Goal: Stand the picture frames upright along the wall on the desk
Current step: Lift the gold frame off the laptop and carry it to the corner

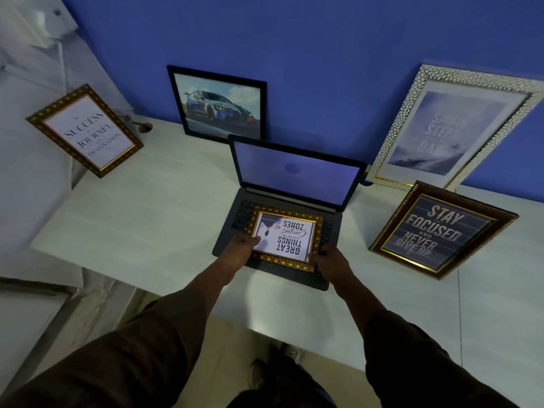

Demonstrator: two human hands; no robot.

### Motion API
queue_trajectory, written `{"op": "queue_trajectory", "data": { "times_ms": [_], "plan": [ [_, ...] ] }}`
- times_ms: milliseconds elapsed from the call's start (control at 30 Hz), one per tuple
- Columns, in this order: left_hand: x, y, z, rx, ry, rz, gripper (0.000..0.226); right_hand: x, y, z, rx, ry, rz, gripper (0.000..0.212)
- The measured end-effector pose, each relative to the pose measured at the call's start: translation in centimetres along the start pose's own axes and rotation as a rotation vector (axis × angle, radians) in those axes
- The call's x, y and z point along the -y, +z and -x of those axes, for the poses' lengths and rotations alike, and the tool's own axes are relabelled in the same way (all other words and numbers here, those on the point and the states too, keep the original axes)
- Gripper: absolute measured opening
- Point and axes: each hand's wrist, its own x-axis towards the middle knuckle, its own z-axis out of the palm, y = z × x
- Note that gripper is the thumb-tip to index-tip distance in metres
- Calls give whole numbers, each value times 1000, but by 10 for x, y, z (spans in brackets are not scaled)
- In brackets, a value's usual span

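A small gold-patterned frame (287, 212) with the words "Great things" lies upside down to me on the laptop's keyboard. My left hand (240, 245) grips its left edge, thumb on the glass. My right hand (325, 257) holds its near right corner. A black-framed car picture (219, 106) and a large white-and-gold frame (453, 128) lean upright against the blue wall (323, 54). A dark red "Stay focused" frame (443, 231) stands at the right, in front of the white-and-gold frame. A gold "Success" frame (85, 131) stands at the desk's left end.
An open grey laptop (294, 178) with a lit screen sits mid-desk in front of the wall. The white desk (141, 219) has bare surface to the laptop's left. A small dark object (144, 126) lies at the back left corner. The floor and my feet show below the desk's edge.
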Motion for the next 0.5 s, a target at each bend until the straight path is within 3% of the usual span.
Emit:
{"op": "queue_trajectory", "data": {
  "times_ms": [200, 333, 500],
  "plan": [
    [7, -2, -9, -49, -10, -6, 29, 6, 1, -4, 124, 5, -137, 44],
    [12, -13, -11, -38, -14, -39, 40, 25, -3, 6, 238, -47, -353, 44],
    [-13, -40, 6, -133, 135, -136, 42, 73, -8, 23, 267, -203, -211, 24]
  ]
}}
